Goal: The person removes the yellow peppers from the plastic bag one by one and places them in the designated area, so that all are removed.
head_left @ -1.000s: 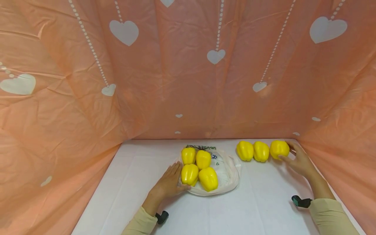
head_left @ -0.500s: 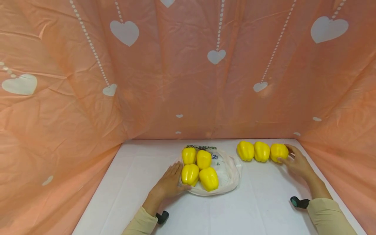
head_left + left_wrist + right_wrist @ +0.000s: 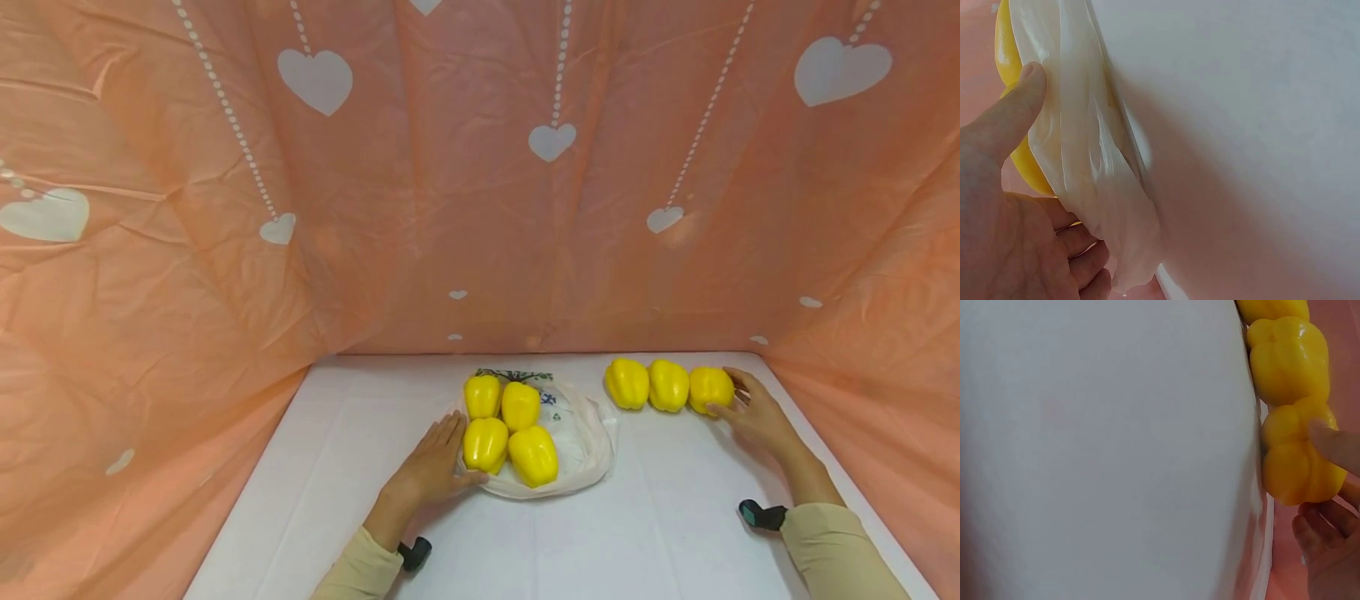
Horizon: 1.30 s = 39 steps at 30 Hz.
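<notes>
Several yellow bell peppers [image 3: 485,445] sit in the opening of a whitish plastic bag [image 3: 592,458] on the table. My left hand [image 3: 431,467] rests against the bag's left side in the head view, fingers extended and thumb spread along the front rim. The left wrist view has the thumb touching the plastic. Farther right, three yellow bell peppers stand in a row: a left one [image 3: 627,384], a middle one [image 3: 668,386] and a right one [image 3: 710,390]. My right hand [image 3: 757,412] holds the right one, thumb in front and fingers on its far side.
A white cloth [image 3: 360,500] covers the table. Orange curtains [image 3: 495,208] with white hearts enclose the back and both sides. A black wrist camera [image 3: 762,515] sits on my right wrist and another wrist camera [image 3: 415,553] on my left.
My right hand has brought its bell pepper slightly nearer and to the left, close against the middle one. The left hand, the bag and the peppers in it have stayed put.
</notes>
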Motion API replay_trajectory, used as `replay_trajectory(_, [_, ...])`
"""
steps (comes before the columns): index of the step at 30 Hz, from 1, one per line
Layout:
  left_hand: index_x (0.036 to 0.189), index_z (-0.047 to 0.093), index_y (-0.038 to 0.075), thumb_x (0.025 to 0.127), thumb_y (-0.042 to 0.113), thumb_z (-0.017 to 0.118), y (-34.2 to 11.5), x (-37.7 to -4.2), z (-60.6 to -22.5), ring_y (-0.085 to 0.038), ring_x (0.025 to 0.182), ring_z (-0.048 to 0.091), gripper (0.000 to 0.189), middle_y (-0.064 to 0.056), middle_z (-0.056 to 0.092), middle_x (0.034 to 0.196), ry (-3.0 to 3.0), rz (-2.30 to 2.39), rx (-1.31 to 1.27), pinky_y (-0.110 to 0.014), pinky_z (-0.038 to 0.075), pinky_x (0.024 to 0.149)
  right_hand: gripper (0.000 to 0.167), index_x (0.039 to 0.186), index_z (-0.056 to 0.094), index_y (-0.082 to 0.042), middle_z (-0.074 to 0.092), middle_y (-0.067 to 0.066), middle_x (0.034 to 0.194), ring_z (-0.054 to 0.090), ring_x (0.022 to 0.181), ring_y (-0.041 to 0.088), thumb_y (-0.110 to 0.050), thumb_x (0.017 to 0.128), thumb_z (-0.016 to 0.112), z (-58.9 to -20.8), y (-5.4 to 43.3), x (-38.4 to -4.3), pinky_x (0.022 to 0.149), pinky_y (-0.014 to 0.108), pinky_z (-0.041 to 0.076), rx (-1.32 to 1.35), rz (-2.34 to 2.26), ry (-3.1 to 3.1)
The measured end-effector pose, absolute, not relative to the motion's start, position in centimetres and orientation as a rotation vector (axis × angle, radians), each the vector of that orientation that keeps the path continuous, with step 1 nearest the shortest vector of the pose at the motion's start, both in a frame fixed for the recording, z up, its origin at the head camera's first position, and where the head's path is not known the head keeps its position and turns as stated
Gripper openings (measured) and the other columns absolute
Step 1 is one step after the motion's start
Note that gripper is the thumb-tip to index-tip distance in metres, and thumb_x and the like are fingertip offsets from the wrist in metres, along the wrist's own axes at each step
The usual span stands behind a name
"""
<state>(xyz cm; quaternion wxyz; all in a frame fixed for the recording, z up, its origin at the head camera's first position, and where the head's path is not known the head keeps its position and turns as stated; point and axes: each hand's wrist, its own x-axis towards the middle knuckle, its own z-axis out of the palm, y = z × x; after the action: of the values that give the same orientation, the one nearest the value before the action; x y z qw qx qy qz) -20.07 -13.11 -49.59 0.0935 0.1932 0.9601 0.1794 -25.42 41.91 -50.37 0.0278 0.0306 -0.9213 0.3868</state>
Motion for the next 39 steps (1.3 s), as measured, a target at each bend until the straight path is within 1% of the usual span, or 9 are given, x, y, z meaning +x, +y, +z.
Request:
replay_trajectory(9, [0.167, 0.023, -0.008, 0.097, 0.059, 0.073, -13.2, -20.2, -49.9, -0.037, 0.165, 0.018, 0.109, -0.024, 0.020, 0.176, 2.855, 0.520, 0.581, -0.050, 0.016, 0.135, 0.095, 0.160, 0.014, 0.019, 0.024, 0.049, 0.157, 0.028, 0.142, 0.068, -0.024, 0.102, 0.076, -50.1, 41.8, -25.5, 0.117, 0.079, 0.029, 0.119, 1.210, -2.870])
replay_trajectory(15, [0.166, 0.023, -0.009, 0.097, 0.060, 0.073, -13.1, -20.2, -50.2, -0.038, 0.164, 0.019, 0.109, -0.025, 0.020, 0.176, 2.862, 0.507, 0.602, -0.051, 0.017, 0.135, 0.098, 0.162, 0.013, 0.017, 0.023, 0.049, 0.156, 0.029, 0.140, 0.069, -0.027, 0.101, 0.077, -49.7, 41.7, -25.1, 0.114, 0.082, 0.030, 0.115, 1.159, -2.890])
replay_trajectory(20, [0.167, 0.023, -0.008, 0.097, 0.060, 0.072, -13.1, -20.2, -49.9, -0.038, 0.164, 0.018, 0.110, -0.025, 0.019, 0.176, 2.854, 0.505, 0.592, -0.051, 0.016, 0.135, 0.094, 0.161, 0.020, 0.015, 0.026, 0.049, 0.154, 0.031, 0.137, 0.069, -0.027, 0.099, 0.078, -49.3, 41.6, -24.8, 0.109, 0.085, 0.033, 0.092, 1.044, -2.870])
replay_trajectory(25, [0.166, 0.023, -0.008, 0.097, 0.060, 0.073, -13.1, -20.0, -49.7, -0.037, 0.165, 0.019, 0.110, -0.025, 0.019, 0.176, 2.847, 0.525, 0.582, -0.051, 0.016, 0.135, 0.088, 0.159, 0.026, 0.015, 0.031, 0.049, 0.151, 0.036, 0.133, 0.068, -0.025, 0.100, 0.077, -48.9, 41.3, -24.6, 0.106, 0.085, 0.036, 0.104, 0.983, -2.824])
replay_trajectory(31, [0.166, 0.023, -0.009, 0.097, 0.061, 0.073, -13.0, -20.0, -49.7, -0.038, 0.164, 0.020, 0.110, -0.025, 0.020, 0.176, 2.858, 0.499, 0.587, -0.050, 0.017, 0.135, 0.079, 0.154, 0.035, 0.016, 0.038, 0.046, 0.148, 0.041, 0.129, 0.065, -0.015, 0.097, 0.080, -48.3, 40.0, -24.1, 0.103, 0.084, 0.040, 0.175, 0.960, -2.726])
replay_trajectory(34, [0.166, 0.023, -0.009, 0.097, 0.061, 0.073, -13.0, -20.0, -49.6, -0.038, 0.164, 0.019, 0.110, -0.025, 0.020, 0.176, 2.853, 0.498, 0.585, -0.051, 0.017, 0.135, 0.076, 0.153, 0.038, 0.015, 0.041, 0.045, 0.147, 0.041, 0.130, 0.064, -0.011, 0.095, 0.080, -48.1, 39.2, -23.8, 0.103, 0.083, 0.040, 0.221, 0.970, -2.682])
replay_trajectory(39, [0.166, 0.023, -0.009, 0.097, 0.061, 0.072, -13.0, -20.0, -49.5, -0.038, 0.164, 0.019, 0.110, -0.025, 0.019, 0.176, 2.847, 0.497, 0.582, -0.051, 0.017, 0.135, 0.074, 0.152, 0.043, 0.011, 0.046, 0.042, 0.145, 0.041, 0.133, 0.063, -0.007, 0.092, 0.082, -48.1, 37.8, -23.5, 0.107, 0.084, 0.035, 0.286, 0.999, -2.624])
